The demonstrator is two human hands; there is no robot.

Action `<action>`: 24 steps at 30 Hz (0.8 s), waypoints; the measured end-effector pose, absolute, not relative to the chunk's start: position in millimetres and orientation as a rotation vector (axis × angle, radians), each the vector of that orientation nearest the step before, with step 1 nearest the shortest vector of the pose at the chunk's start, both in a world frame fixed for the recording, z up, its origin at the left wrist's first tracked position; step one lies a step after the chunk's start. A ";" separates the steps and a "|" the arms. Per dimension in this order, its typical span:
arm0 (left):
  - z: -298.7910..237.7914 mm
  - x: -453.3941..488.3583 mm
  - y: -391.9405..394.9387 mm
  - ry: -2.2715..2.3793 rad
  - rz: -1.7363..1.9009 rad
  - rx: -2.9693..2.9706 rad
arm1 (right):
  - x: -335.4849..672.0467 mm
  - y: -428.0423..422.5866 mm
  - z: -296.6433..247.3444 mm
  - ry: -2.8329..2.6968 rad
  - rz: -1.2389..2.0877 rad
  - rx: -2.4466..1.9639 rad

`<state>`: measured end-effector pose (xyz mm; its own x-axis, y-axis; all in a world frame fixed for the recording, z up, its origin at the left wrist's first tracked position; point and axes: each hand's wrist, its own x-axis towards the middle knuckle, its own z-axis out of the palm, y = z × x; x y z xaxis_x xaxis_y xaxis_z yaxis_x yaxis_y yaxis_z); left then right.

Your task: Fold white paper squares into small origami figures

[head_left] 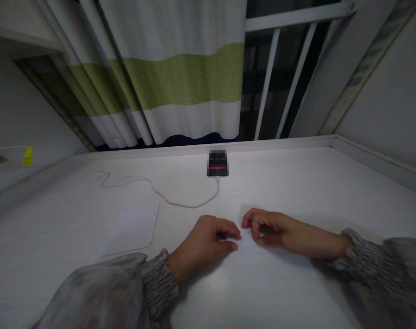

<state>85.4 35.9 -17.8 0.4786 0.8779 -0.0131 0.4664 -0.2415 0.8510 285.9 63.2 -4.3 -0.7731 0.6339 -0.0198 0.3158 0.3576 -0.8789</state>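
A small piece of white paper (246, 238) lies low over the white tabletop, between my two hands; its edges are hard to make out against the surface. My left hand (208, 240), with a gold ring on one finger, bends its fingers and thumb around the paper's left side. From the right, my right hand (271, 228) has its thumb and fingers drawn together at the paper's other side. Both wrists come out of grey gathered sleeves. To the left of my left hand, a stack of white paper sheets (134, 228) rests flat on the table.
A phone with a blurred screen (218, 163) stands at the table's back edge. Its white cable (180, 204) curves leftward over the white tabletop (331, 192). Behind hangs a white and green curtain (187, 77) beside a barred window (279, 68). A yellow tag (28, 156) hangs at left.
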 end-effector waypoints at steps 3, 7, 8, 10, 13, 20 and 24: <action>-17.8 85.4 36.2 1.115 0.605 1.881 | 284.9 58.1 -3.7 -2.225 1.348 -0.879; -18.3 85.1 36.0 1.092 0.606 1.882 | 283.2 43.4 -6.3 -2.470 0.895 -0.834; -18.4 84.9 35.7 1.095 0.609 1.886 | 283.5 39.9 -6.6 -2.535 0.803 -0.804; -18.8 84.5 35.1 1.112 0.617 1.898 | 284.7 34.9 -6.4 -2.652 0.617 -0.733; -19.6 83.9 34.5 1.121 0.633 1.909 | 286.2 32.8 -4.5 -2.768 0.478 -0.651; -19.8 83.5 35.1 1.117 0.609 1.912 | 286.8 38.8 3.1 -2.704 0.688 -0.683; -18.3 83.7 34.4 1.103 0.619 1.906 | 290.0 39.8 7.8 -2.712 0.748 -0.697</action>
<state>83.7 34.4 -18.3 0.4932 0.8699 0.0097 0.4619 -0.2712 0.8444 290.0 39.8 7.8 -0.8568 0.5053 0.1031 0.3810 0.7550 -0.5336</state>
